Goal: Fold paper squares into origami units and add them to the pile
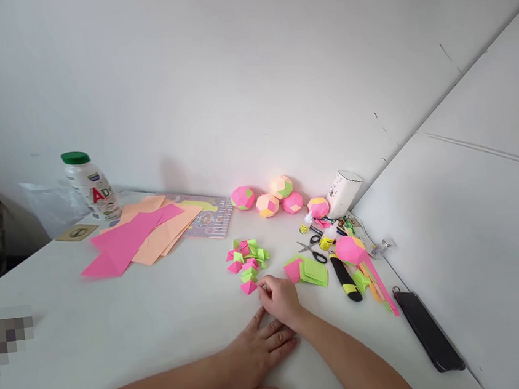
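Observation:
My left hand (pixel 260 355) lies flat on the white table with its fingers stretched out and apart. My right hand (pixel 280 299) crosses just above its fingertips, thumb and finger pinched on the corner of a pink folded paper piece (pixel 249 288). That piece is at the near end of a cluster of green and pink folded paper pieces (pixel 249 263). Right of the cluster lie a few green paper squares (pixel 314 270) and a pink paper square (pixel 293 269).
Faceted paper balls (pixel 267 205) stand along the wall. To the right are scissors (pixel 312 249), a glue bottle (pixel 327 237), a utility knife (pixel 345 277) and a black phone (pixel 429 330). Pink paper sheets (pixel 130 242) and a white bottle (pixel 94 190) are at the left.

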Action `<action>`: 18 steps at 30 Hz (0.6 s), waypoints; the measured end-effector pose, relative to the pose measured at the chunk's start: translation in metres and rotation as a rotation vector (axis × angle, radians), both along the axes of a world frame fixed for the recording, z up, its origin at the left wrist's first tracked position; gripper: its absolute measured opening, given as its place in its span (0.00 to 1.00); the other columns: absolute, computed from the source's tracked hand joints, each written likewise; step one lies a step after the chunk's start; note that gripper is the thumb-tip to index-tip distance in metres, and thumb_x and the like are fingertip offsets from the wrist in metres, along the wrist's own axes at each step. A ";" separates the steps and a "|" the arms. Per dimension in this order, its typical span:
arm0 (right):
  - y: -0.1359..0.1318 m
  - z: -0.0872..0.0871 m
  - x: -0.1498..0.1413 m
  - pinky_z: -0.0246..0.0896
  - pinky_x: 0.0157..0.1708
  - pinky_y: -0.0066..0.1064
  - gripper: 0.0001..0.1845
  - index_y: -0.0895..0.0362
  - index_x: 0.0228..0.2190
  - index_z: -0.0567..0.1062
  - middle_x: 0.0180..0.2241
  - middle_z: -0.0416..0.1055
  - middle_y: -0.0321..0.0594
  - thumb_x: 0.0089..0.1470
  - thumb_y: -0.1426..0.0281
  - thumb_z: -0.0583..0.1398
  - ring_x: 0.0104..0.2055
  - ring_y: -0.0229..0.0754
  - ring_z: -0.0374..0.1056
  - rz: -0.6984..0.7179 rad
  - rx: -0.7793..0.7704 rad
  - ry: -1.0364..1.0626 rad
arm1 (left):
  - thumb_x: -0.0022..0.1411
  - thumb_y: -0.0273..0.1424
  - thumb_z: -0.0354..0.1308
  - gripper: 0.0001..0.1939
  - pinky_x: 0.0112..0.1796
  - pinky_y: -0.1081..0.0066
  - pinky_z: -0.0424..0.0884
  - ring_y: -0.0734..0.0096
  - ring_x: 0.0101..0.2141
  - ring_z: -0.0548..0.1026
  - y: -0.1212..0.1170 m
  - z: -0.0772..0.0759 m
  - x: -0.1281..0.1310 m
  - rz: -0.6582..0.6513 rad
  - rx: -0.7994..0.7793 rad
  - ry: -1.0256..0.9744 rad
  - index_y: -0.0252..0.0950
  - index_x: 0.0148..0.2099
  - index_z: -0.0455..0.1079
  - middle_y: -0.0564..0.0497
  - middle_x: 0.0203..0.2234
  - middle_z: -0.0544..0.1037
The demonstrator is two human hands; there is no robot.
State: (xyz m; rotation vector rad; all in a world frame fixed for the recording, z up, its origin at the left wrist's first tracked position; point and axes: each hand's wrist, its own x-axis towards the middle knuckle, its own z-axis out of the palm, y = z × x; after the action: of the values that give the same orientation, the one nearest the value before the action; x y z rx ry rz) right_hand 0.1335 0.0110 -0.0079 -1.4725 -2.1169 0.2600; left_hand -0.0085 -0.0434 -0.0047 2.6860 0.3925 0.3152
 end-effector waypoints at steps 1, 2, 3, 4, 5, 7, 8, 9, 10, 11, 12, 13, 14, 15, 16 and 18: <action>0.000 -0.001 0.000 0.51 0.22 0.23 0.08 0.56 0.31 0.72 0.18 0.70 0.33 0.54 0.70 0.53 0.20 0.35 0.64 0.005 0.007 0.007 | 0.57 0.49 0.46 0.39 0.53 0.47 0.17 0.46 0.60 0.49 0.000 0.000 0.000 0.000 -0.003 0.002 0.36 0.65 0.43 0.41 0.61 0.54; -0.001 -0.001 0.000 0.51 0.22 0.23 0.08 0.56 0.31 0.72 0.18 0.69 0.32 0.54 0.71 0.53 0.20 0.35 0.63 0.012 0.011 0.015 | 0.57 0.49 0.46 0.39 0.54 0.48 0.17 0.47 0.60 0.49 0.000 0.001 0.000 -0.003 -0.006 0.001 0.36 0.65 0.43 0.41 0.61 0.54; -0.001 -0.002 0.000 0.51 0.22 0.23 0.07 0.56 0.31 0.72 0.18 0.69 0.32 0.53 0.71 0.53 0.19 0.34 0.62 0.023 0.015 0.023 | 0.57 0.49 0.47 0.38 0.54 0.48 0.18 0.47 0.60 0.49 0.000 0.002 -0.001 -0.008 -0.009 -0.002 0.36 0.64 0.44 0.41 0.60 0.54; -0.001 -0.003 0.000 0.51 0.22 0.23 0.07 0.56 0.31 0.72 0.17 0.69 0.32 0.53 0.72 0.53 0.19 0.34 0.62 0.036 0.018 0.033 | 0.57 0.48 0.47 0.38 0.54 0.48 0.18 0.47 0.60 0.50 0.001 0.002 -0.001 -0.015 -0.013 -0.006 0.36 0.64 0.44 0.41 0.60 0.54; -0.002 -0.004 0.001 0.51 0.22 0.23 0.07 0.57 0.31 0.72 0.17 0.68 0.32 0.53 0.72 0.53 0.18 0.34 0.61 0.049 0.021 0.047 | 0.57 0.47 0.47 0.38 0.55 0.48 0.19 0.48 0.60 0.50 0.002 0.003 -0.001 -0.024 -0.018 -0.010 0.36 0.64 0.45 0.41 0.60 0.55; -0.001 -0.003 0.005 0.53 0.22 0.23 0.08 0.57 0.31 0.71 0.17 0.68 0.32 0.54 0.72 0.52 0.19 0.34 0.61 0.070 0.035 0.079 | 0.57 0.45 0.49 0.37 0.55 0.48 0.20 0.48 0.60 0.50 0.004 0.004 -0.002 -0.042 -0.034 -0.021 0.36 0.64 0.45 0.42 0.60 0.54; -0.001 -0.001 0.010 0.54 0.22 0.23 0.09 0.58 0.31 0.71 0.18 0.68 0.33 0.55 0.72 0.51 0.19 0.34 0.61 0.080 0.050 0.090 | 0.56 0.44 0.49 0.37 0.55 0.48 0.21 0.48 0.60 0.49 0.005 0.005 -0.003 -0.052 -0.047 -0.029 0.37 0.64 0.45 0.43 0.61 0.54; 0.000 0.002 0.015 0.55 0.24 0.23 0.10 0.58 0.31 0.72 0.20 0.69 0.35 0.55 0.72 0.51 0.21 0.35 0.62 0.079 0.085 0.083 | 0.56 0.43 0.50 0.36 0.56 0.48 0.22 0.48 0.60 0.49 0.006 0.006 -0.004 -0.063 -0.063 -0.039 0.38 0.64 0.45 0.44 0.61 0.53; 0.001 0.007 0.022 0.56 0.26 0.24 0.10 0.58 0.30 0.72 0.21 0.69 0.37 0.55 0.73 0.51 0.24 0.37 0.64 0.063 0.142 0.051 | 0.56 0.43 0.50 0.36 0.56 0.47 0.23 0.48 0.60 0.48 0.008 0.007 -0.005 -0.074 -0.081 -0.050 0.38 0.64 0.46 0.44 0.61 0.52; 0.003 0.013 0.030 0.57 0.29 0.26 0.11 0.58 0.29 0.72 0.23 0.70 0.38 0.55 0.73 0.50 0.26 0.38 0.64 -0.005 0.199 0.004 | 0.57 0.42 0.50 0.35 0.56 0.46 0.25 0.48 0.60 0.47 0.010 0.009 -0.006 -0.090 -0.104 -0.059 0.39 0.64 0.46 0.44 0.62 0.51; 0.005 0.020 0.039 0.57 0.33 0.28 0.12 0.58 0.29 0.73 0.25 0.70 0.41 0.55 0.74 0.50 0.29 0.40 0.65 -0.114 0.238 -0.041 | 0.57 0.42 0.50 0.34 0.56 0.46 0.26 0.49 0.61 0.47 0.012 0.012 -0.007 -0.113 -0.131 -0.064 0.39 0.64 0.46 0.44 0.62 0.50; 0.008 0.026 0.047 0.57 0.36 0.29 0.11 0.58 0.30 0.73 0.29 0.71 0.43 0.55 0.74 0.51 0.34 0.42 0.65 -0.214 0.254 -0.095 | 0.58 0.41 0.50 0.34 0.56 0.46 0.27 0.49 0.61 0.47 0.014 0.014 -0.009 -0.143 -0.161 -0.065 0.39 0.64 0.46 0.44 0.62 0.50; 0.011 0.032 0.056 0.57 0.38 0.31 0.10 0.59 0.33 0.73 0.32 0.71 0.46 0.54 0.73 0.52 0.38 0.44 0.65 -0.302 0.241 -0.167 | 0.58 0.40 0.51 0.34 0.56 0.46 0.28 0.50 0.61 0.46 0.016 0.018 -0.010 -0.169 -0.193 -0.066 0.39 0.64 0.46 0.44 0.62 0.50; 0.013 0.037 0.063 0.56 0.39 0.32 0.10 0.60 0.34 0.73 0.34 0.70 0.48 0.53 0.72 0.53 0.40 0.47 0.64 -0.384 0.204 -0.253 | 0.58 0.39 0.51 0.34 0.56 0.46 0.28 0.50 0.61 0.46 0.018 0.022 -0.012 -0.183 -0.229 -0.077 0.39 0.64 0.46 0.43 0.62 0.50; 0.016 0.041 0.069 0.57 0.39 0.33 0.10 0.61 0.34 0.73 0.34 0.70 0.50 0.52 0.70 0.54 0.40 0.48 0.64 -0.450 0.135 -0.344 | 0.58 0.38 0.51 0.33 0.57 0.46 0.28 0.50 0.61 0.46 0.020 0.026 -0.014 -0.188 -0.268 -0.087 0.40 0.63 0.47 0.44 0.62 0.51; 0.021 0.044 0.075 0.57 0.36 0.34 0.13 0.64 0.33 0.74 0.33 0.70 0.52 0.51 0.66 0.56 0.38 0.50 0.66 -0.535 -0.049 -0.480 | 0.58 0.37 0.52 0.30 0.57 0.47 0.30 0.51 0.61 0.46 0.023 0.035 -0.016 -0.198 -0.356 -0.107 0.41 0.61 0.52 0.45 0.61 0.52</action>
State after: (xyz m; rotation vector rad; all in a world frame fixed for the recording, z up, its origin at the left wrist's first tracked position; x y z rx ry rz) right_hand 0.2089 0.0322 0.0358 -2.2306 -1.9544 -0.2694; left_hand -0.0246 -0.0202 0.0302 2.3236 0.1324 0.2973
